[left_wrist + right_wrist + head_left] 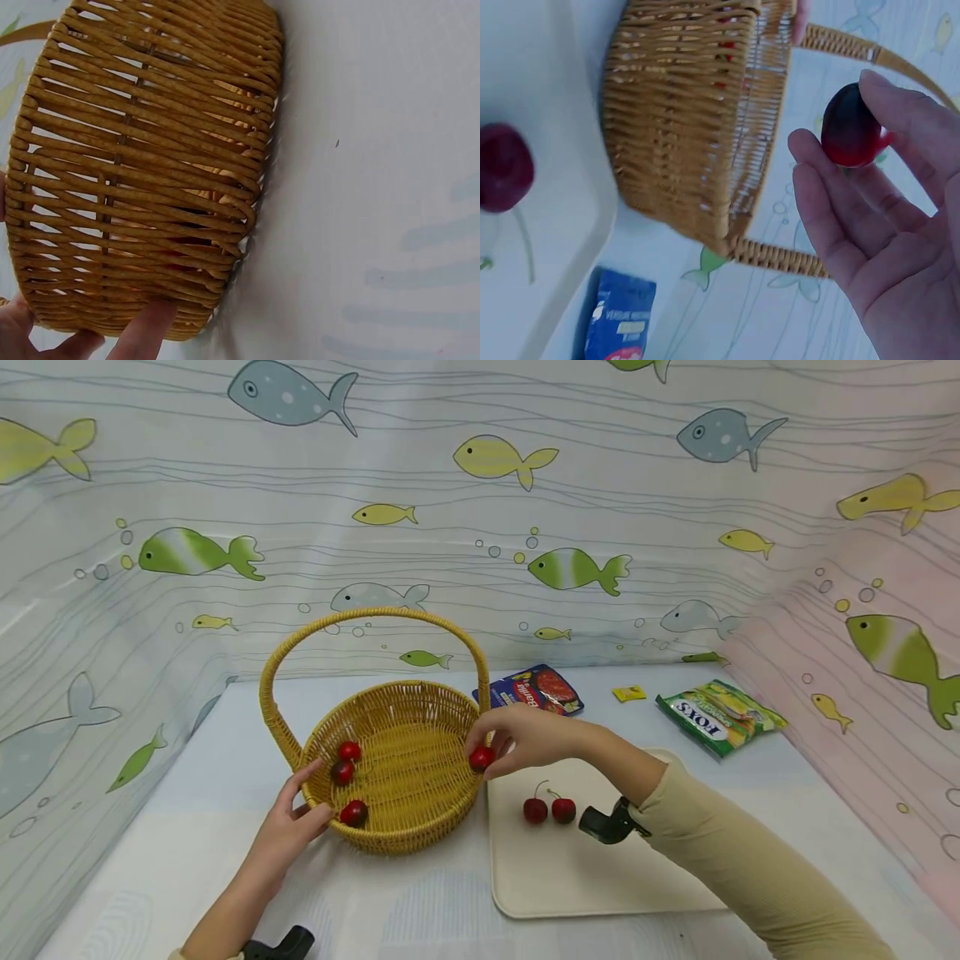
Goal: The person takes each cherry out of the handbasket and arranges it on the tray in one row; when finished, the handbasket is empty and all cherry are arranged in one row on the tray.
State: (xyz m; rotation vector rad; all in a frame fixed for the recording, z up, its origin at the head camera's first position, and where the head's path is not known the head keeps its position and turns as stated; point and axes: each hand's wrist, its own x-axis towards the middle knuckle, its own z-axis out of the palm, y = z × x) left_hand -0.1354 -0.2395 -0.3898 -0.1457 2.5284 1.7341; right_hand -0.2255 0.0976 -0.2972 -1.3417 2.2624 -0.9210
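A yellow wicker basket (405, 843) with a tall arched handle stands on the table. My left hand (288, 822) holds its left rim, thumb over the edge; in the left wrist view its fingers (150, 326) touch the woven outer wall. Three dark red cherries (354, 813) lie inside, toward the left. At the right rim, below the handle's foot, my right hand (525, 739) pinches another cherry (850, 127) between thumb and fingers. Two stemmed cherries (535, 811) rest on the cream tray (600, 885) to the right of the basket.
Behind the basket and tray lies a dark blue Barilla pouch (543, 689). A small yellow packet (628, 693) and a green Fox's bag (722, 717) are at the back right. Fish-patterned sheeting (420, 552) surrounds the table at the back and sides.
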